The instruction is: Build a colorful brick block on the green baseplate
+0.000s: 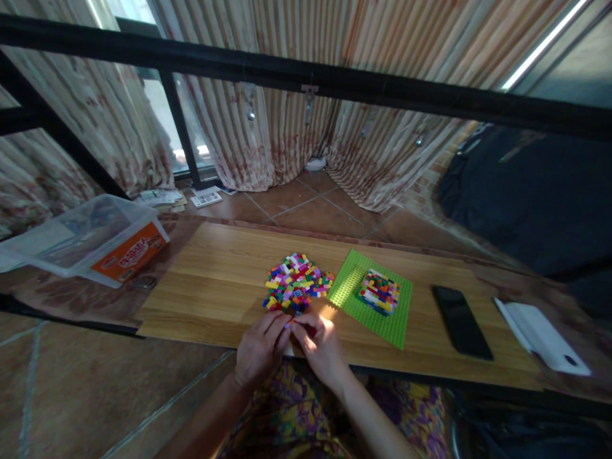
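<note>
My left hand [261, 344] and my right hand [318, 344] meet at the front edge of the wooden board, fingertips pinched together. Between them shows a small purple-pink toy brick [289, 324]; the fingers cover most of it, and something reddish sits under my right fingers. Just beyond lies a heap of loose toy bricks [299, 280] in many colours. To the right of the heap, a green baseplate [349, 271] rests at an angle on the board. It carries a low, square build of multicoloured bricks [380, 292].
A black phone [461, 322] lies right of the baseplate, with a white flat object [542, 335] beyond it. At left stands a clear plastic bin [95, 245] with an orange label. The wooden board [205, 280] spans the table; a dark metal bar [306, 73] crosses above, before curtains.
</note>
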The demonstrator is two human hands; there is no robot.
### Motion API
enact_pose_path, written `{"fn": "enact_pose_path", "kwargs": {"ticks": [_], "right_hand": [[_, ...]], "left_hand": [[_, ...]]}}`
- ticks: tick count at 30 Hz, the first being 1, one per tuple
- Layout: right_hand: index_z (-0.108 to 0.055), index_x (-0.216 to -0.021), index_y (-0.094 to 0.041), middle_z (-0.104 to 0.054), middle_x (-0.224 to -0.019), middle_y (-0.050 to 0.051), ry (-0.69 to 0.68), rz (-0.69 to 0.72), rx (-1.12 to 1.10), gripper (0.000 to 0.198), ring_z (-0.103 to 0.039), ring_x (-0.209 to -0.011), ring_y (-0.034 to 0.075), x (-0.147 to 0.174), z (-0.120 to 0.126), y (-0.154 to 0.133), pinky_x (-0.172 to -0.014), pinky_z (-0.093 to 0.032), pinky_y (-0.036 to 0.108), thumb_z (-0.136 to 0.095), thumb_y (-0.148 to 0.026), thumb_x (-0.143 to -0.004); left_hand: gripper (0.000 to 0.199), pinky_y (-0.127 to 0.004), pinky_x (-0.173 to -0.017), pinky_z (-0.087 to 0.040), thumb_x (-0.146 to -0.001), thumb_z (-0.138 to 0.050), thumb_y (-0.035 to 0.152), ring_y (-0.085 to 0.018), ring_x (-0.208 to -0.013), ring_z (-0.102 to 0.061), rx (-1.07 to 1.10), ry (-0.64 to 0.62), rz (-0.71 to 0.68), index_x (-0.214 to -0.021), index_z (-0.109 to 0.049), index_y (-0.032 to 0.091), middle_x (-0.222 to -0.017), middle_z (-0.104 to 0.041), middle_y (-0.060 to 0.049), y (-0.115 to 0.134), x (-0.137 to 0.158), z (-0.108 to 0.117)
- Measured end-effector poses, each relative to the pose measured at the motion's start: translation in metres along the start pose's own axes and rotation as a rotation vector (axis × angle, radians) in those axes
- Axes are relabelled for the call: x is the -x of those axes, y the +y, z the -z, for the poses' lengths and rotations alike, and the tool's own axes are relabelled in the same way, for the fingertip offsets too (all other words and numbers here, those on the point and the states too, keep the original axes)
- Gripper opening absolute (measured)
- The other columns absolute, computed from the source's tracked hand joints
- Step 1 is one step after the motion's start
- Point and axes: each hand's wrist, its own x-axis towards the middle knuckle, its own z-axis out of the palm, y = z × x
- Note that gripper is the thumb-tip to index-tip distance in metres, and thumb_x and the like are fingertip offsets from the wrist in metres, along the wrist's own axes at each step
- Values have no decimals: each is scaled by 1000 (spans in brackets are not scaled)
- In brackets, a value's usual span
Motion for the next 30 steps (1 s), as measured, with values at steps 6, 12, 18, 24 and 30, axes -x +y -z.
{"fn": "enact_pose_path", "kwargs": {"ticks": [6,12,18,24,30], "right_hand": [[-70,-79,-20,-65,-75,3,100,42,166,14,-62,-69,16,1,-8,-4,-65,-50,29,-57,-24,-84],[-69,-85,-22,-66,-82,4,171,122,288,17,-63,-73,17,6,9,-5,-66,-49,29,-54,-28,-88],[-70,-86,-22,-69,-87,6,365,18,296,23,-64,-79,19,22,75,15,-68,-49,28,-53,-37,-89],[-71,-86,-18,-70,-87,9,600,-83,574,32,-63,-73,20,25,144,47,-66,-46,30,-53,-45,-87],[-72,-88,-14,-69,-88,14,592,-53,774,49,-63,-74,23,16,161,61,-65,-43,32,-39,-50,-91]], "left_hand": [[22,-30,-84,-57,-94,-48,26,-19,-93,-68,27,15,-37,-107,-65,17,-98,-71,-9,-3,0,-1],[19,-30,-86,-56,-93,-52,24,-19,-95,-68,19,26,-11,-105,-64,18,-99,-71,-7,-2,0,-2],[20,-31,-87,-55,-92,-54,23,-19,-96,-67,12,35,-2,-108,-64,18,-100,-71,-7,-1,1,-4],[20,-31,-88,-54,-91,-55,23,-20,-97,-67,-6,38,-12,-108,-63,18,-101,-71,-7,-2,1,-4],[19,-30,-85,-55,-92,-53,23,-19,-96,-67,-11,35,-7,-107,-63,18,-101,-71,-7,-1,-1,-4]]}}
